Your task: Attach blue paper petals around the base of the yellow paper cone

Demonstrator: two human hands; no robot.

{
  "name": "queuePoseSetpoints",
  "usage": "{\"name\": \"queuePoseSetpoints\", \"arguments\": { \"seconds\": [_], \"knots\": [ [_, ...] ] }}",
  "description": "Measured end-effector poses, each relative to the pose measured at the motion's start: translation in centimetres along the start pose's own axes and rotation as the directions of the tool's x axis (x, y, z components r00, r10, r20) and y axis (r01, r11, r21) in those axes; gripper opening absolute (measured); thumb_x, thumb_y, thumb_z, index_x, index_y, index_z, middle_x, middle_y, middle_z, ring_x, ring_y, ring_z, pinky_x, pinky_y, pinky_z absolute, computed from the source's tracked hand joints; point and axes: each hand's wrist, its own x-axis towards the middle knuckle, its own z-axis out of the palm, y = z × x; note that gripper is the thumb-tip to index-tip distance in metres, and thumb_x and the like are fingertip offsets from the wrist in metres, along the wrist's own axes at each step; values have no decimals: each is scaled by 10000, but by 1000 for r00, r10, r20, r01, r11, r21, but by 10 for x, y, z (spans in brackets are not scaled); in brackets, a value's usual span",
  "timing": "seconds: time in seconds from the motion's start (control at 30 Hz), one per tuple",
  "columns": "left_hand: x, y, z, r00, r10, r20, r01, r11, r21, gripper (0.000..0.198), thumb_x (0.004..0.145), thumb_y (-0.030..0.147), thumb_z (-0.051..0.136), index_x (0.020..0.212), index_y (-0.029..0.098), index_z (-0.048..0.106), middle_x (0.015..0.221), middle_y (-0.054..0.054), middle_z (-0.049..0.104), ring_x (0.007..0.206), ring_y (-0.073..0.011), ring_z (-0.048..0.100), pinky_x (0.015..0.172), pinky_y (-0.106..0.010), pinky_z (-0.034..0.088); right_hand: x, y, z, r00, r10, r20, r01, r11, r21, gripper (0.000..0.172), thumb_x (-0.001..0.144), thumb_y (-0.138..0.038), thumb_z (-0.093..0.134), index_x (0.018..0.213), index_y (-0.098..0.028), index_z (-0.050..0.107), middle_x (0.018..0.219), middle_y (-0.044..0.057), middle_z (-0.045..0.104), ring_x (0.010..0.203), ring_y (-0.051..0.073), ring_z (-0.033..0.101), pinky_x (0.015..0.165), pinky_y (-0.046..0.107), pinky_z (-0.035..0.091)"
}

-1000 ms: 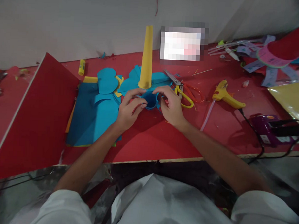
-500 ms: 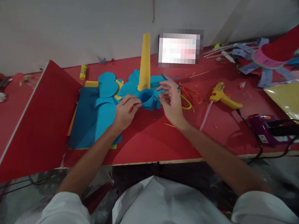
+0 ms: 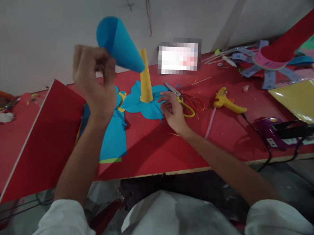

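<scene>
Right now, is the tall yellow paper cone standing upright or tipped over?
Upright. The tall yellow paper cone stands on its wide end on the blue paper sheets, narrow end up, behind the raised blue cone.

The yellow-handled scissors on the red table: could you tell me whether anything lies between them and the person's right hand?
Nothing visible does. The right hand hovers open just left of the yellow-handled scissors, with only bare red table between them. The blue paper cone is raised in the left hand, well clear.

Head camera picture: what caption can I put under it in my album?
Left hand lifts a blue paper cone above the red table; right hand rests by the scissors.
</scene>
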Motion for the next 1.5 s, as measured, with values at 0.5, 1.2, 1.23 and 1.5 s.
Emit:
{"name": "queuePoseSetpoints", "arguments": {
  "seconds": [0.5,1.2,1.23,1.5],
  "knots": [
    [48,-45,65,916,-33,399,-7,995,98,153,867,142,822,908,213,693,901,6,570,714,-122,489,698,-353,427,-1,6,5,999,38,9,-38,999,10,313,933,-188,551,1236,-265,538,985,25,695,793,168,660,645,323,515],
    [-37,-85,122,855,-256,450,440,817,-372,800,791,849,695,1382,350,494,1371,-31,620,1258,-196,575,1031,-437,525,-4,7,7,992,93,80,-93,996,6,309,936,-202,547,1237,-270,550,1000,17,691,801,149,620,644,271,503],
    [-37,-84,126,860,-273,431,445,816,-370,801,750,869,713,1326,340,536,1285,-14,650,1177,-176,595,1008,-415,532,-4,7,7,993,91,81,-92,996,6,307,938,-202,545,1237,-271,551,1001,17,689,809,149,624,648,272,502],
    [-37,-75,134,817,-215,535,433,841,-324,627,865,775,671,1227,266,624,1088,-64,702,1004,-222,677,807,-385,545,-4,5,6,992,82,93,-82,997,-3,306,948,-189,542,1242,-270,547,1008,13,688,806,146,623,681,284,513]
  ]
}}
